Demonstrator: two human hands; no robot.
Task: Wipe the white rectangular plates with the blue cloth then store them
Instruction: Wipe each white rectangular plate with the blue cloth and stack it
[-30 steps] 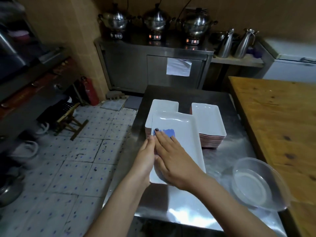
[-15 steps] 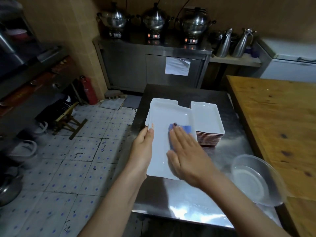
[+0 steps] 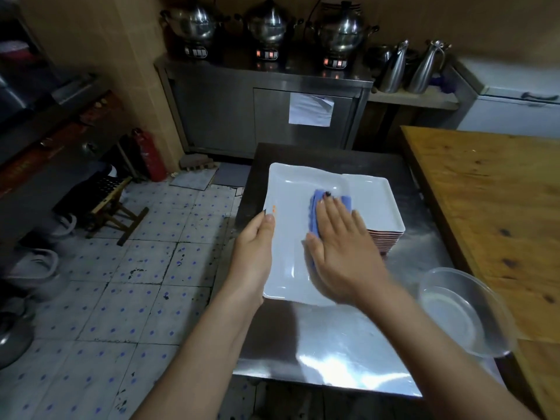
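Note:
A white rectangular plate (image 3: 288, 237) is held tilted above the steel table (image 3: 333, 353). My left hand (image 3: 254, 253) grips its left edge, thumb on the rim. My right hand (image 3: 342, 250) lies flat on the plate's inner face and presses the blue cloth (image 3: 318, 207) against it; the cloth shows beyond my fingertips and beside my thumb. Behind the held plate, a stack of white rectangular plates (image 3: 381, 210) with reddish undersides sits on the table. Another stack to the left is hidden by the held plate.
A clear plastic bowl (image 3: 460, 310) sits at the table's right edge, beside a wooden table (image 3: 491, 207). A steel cabinet (image 3: 263, 116) with three pots stands at the back. Two metal jugs (image 3: 409, 68) stand on a shelf. Tiled floor with a folding stool (image 3: 112, 204) lies to the left.
The plate has been raised and tipped toward me. My right hand slid the blue cloth from the plate's left side toward its middle and far end.

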